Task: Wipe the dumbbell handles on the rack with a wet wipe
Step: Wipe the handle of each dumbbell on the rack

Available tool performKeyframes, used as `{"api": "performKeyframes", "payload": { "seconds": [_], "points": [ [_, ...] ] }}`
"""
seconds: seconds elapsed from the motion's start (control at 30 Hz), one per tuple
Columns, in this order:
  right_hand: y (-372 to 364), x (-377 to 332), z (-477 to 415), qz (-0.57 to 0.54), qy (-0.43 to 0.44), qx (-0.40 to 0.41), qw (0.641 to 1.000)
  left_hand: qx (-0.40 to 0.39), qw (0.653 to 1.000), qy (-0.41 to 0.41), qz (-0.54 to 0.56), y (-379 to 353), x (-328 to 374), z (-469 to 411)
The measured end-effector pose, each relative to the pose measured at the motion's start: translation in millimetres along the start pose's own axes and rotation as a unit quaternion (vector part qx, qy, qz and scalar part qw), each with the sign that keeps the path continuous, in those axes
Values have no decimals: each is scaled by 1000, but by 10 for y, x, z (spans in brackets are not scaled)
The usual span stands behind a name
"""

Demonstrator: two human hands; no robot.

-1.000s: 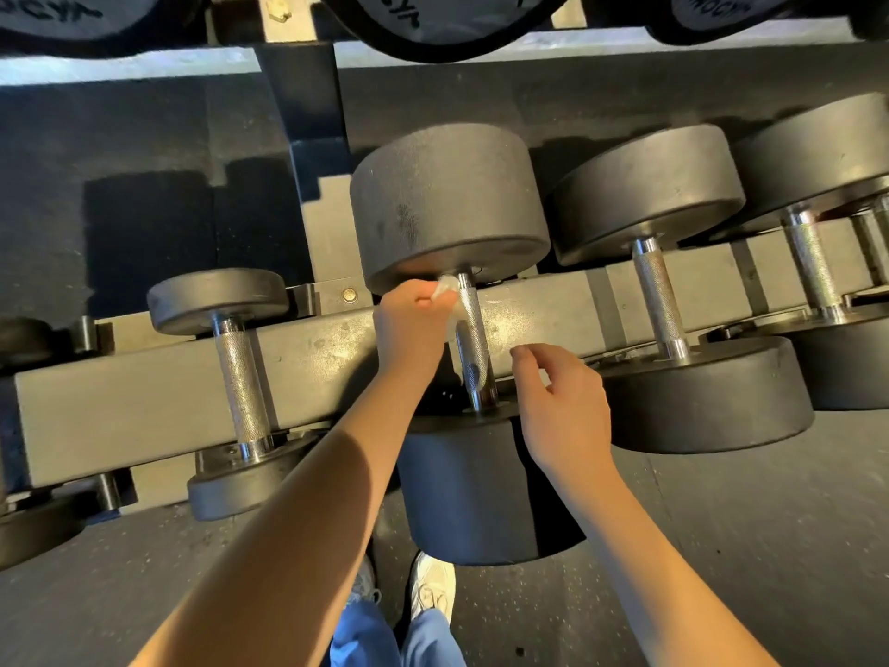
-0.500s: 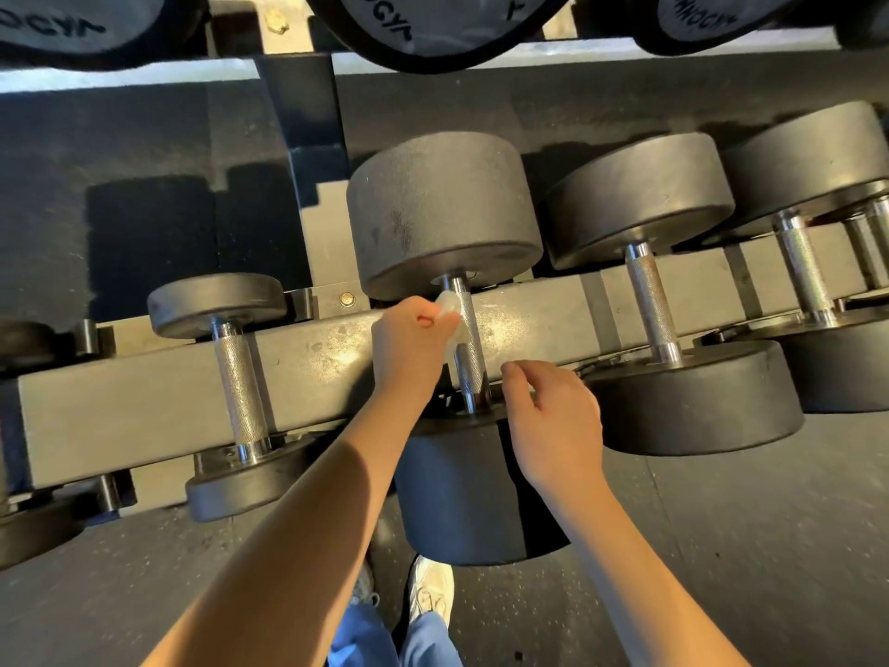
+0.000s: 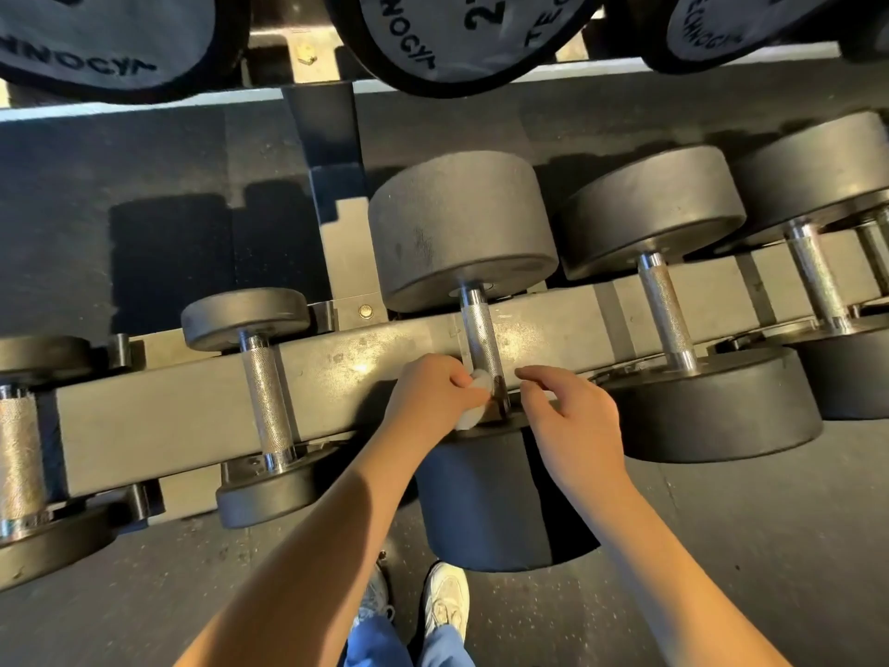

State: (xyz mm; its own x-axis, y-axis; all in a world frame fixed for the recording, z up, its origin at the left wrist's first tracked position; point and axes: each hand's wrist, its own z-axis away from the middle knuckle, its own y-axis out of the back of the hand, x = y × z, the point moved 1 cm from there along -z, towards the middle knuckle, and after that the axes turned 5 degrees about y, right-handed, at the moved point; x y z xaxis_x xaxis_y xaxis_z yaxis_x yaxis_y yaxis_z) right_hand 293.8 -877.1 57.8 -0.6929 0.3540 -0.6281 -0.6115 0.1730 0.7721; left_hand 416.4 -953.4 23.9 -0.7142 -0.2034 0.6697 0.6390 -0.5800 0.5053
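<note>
Head view looked down on the lower tier of a dumbbell rack (image 3: 158, 416), its grey beam running across beneath the handles. At the far left edge, the knurled edge handle (image 3: 19, 454) of a partly cut-off dumbbell crossed the beam. Next came a small dumbbell (image 3: 245, 317), whose thin handle (image 3: 267, 402) also lay over the beam with a head on either side.

Right of it, the left hand (image 3: 428, 402) was at the near end of the middle handle (image 3: 481, 337), which belonged to a large dumbbell (image 3: 462, 233). Its fingers (image 3: 457, 377) were curled round a white wet wipe (image 3: 481, 381), bunched and pressed against the left side of that handle just above the near head. The far length of the middle handle was uncovered.

Just right of the same handle, the right hand (image 3: 572, 426) hovered over the near head. Its fingers (image 3: 534, 375) were loosely bent and held nothing, and the forefinger pointed toward the handle. Whether it touched the metal could not be told.

Further right, a second large dumbbell (image 3: 654, 209) and a third large dumbbell (image 3: 813, 170) lay across the beam. Along the top, upper-tier dumbbell ends (image 3: 462, 36) bore lettering. Below the hands, white shoes (image 3: 447, 604) stood on the dark floor (image 3: 721, 546).
</note>
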Motion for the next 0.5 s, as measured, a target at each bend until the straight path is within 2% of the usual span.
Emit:
{"api": "performKeyframes", "payload": {
  "seconds": [0.1,0.17,0.27,0.33,0.43,0.5],
  "points": [
    [74,-89,-91,-32,31,-92,995,34,996,-25,77,70,69,67],
    [80,-119,-189,-43,51,-125,990,32,990,-34,132,118,148,88],
    [81,-112,-348,-87,44,-108,989,13,987,-33,159,174,235,123],
    [55,-98,-457,-69,55,-57,994,22,986,-35,162,232,257,154],
    [-42,-119,-595,-17,129,2,991,161,975,-102,115,395,272,193],
    [-108,-119,-628,5,159,-32,987,230,956,-148,104,489,282,170]
  ]
}}
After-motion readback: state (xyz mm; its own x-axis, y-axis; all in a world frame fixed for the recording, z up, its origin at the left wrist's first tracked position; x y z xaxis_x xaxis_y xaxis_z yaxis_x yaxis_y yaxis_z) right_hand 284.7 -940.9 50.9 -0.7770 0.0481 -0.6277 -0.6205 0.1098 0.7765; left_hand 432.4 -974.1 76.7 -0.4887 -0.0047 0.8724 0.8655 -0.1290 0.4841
